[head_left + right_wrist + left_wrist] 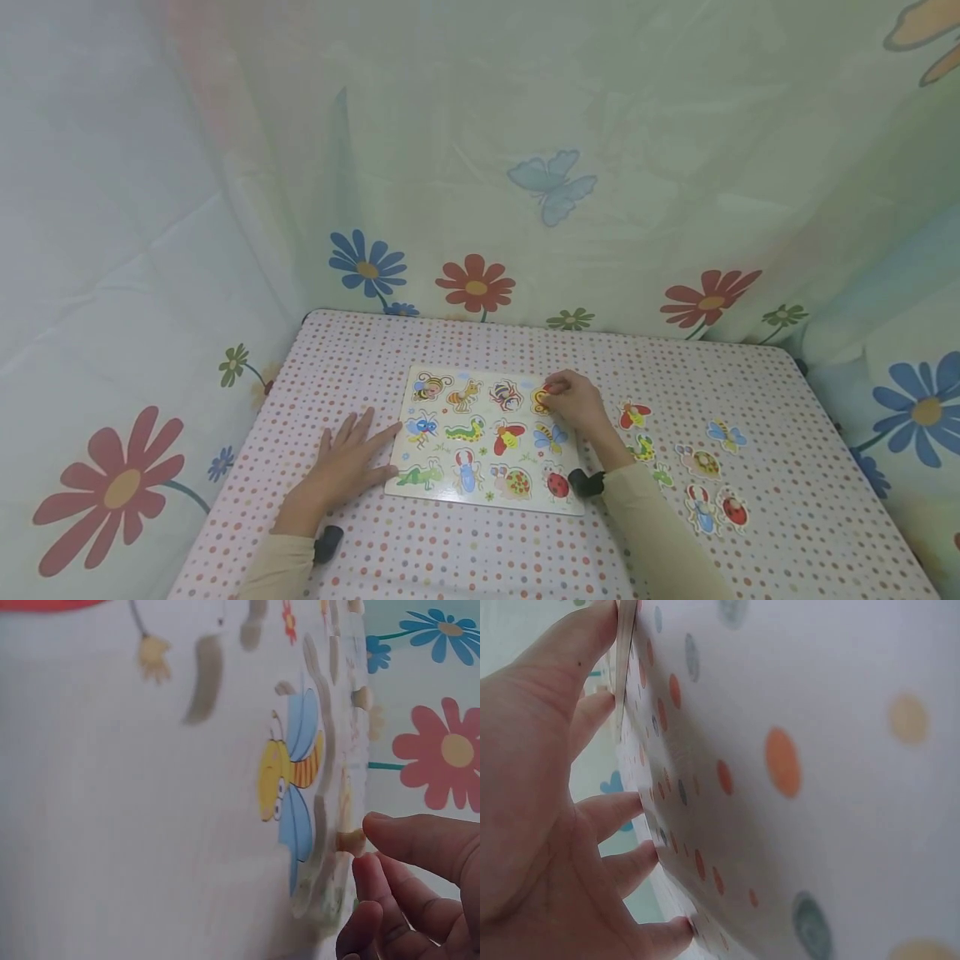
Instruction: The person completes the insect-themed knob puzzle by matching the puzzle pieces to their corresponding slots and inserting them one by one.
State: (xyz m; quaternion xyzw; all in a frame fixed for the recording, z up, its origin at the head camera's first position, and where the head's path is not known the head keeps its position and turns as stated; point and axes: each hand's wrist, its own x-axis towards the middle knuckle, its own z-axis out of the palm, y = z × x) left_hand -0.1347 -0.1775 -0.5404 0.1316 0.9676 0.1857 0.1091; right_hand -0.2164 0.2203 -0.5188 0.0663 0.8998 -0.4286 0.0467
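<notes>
A wooden insect puzzle board (487, 454) lies flat on the dotted tablecloth, with rows of colourful insect pictures. My left hand (341, 471) is at its left side, fingers spread on the cloth; the thumb and index fingertip touch the board's edge. In the left wrist view that hand (547, 787) has its fingers straight and apart. At the board's top right corner, my right hand (581, 408) pinches a red and yellow puzzle piece (540, 400), partly hidden by the fingers. The right wrist view shows thumb and fingertips at its small wooden knob (351, 841).
Several loose insect pieces lie right of the board, among them a ladybug (732, 510), a blue beetle (701, 510), a snail (699, 461) and a dragonfly (726, 435). A flower-printed curtain (450, 167) stands behind the table.
</notes>
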